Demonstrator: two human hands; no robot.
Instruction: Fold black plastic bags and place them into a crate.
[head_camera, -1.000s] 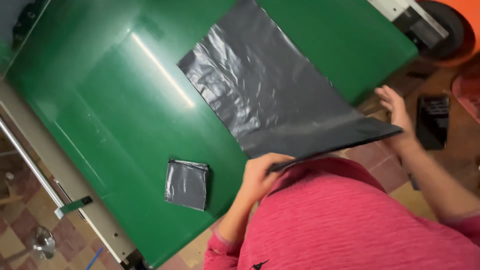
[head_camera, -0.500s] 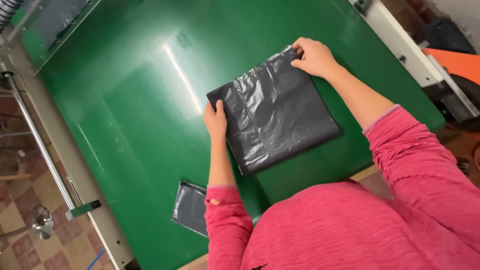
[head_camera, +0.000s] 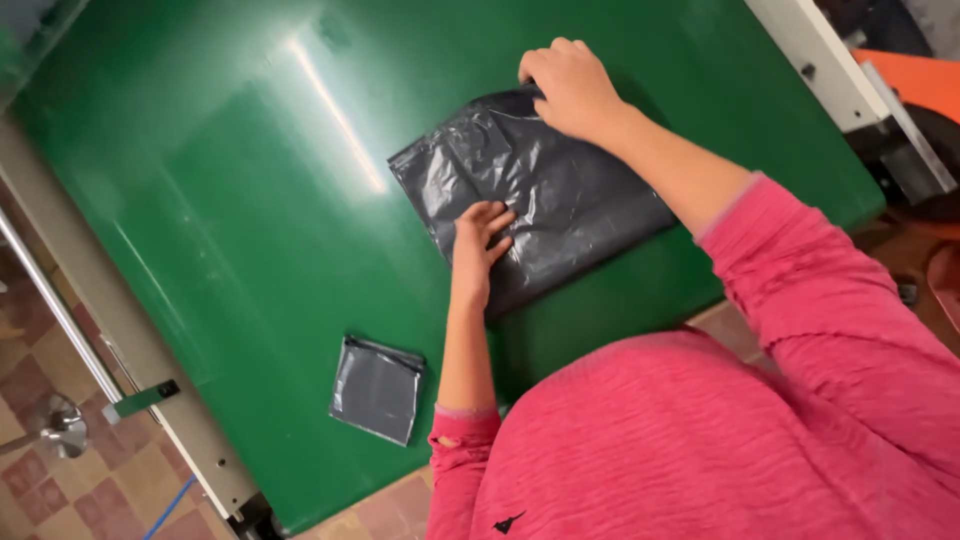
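Green table (head_camera: 250, 250): left hand (head_camera: 480, 240) flat, right hand (head_camera: 570, 85) gripping grey bag (head_camera: 560, 190).

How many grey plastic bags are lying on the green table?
2. One large grey bag lies under both hands; one small folded bag sits near the table's front edge. Nothing seems hidden.

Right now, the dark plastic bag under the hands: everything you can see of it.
The dark plastic bag is thin, glossy, grey-black film, heavily creased and wrinkled. It lies flat on the green table, folded into a rough rectangle set askew to the table edges. The left hand presses flat on its near edge; the right hand grips its far corner. The right forearm crosses over its right side. A smaller, tightly folded bag of the same film lies apart from it, near the table's front edge.
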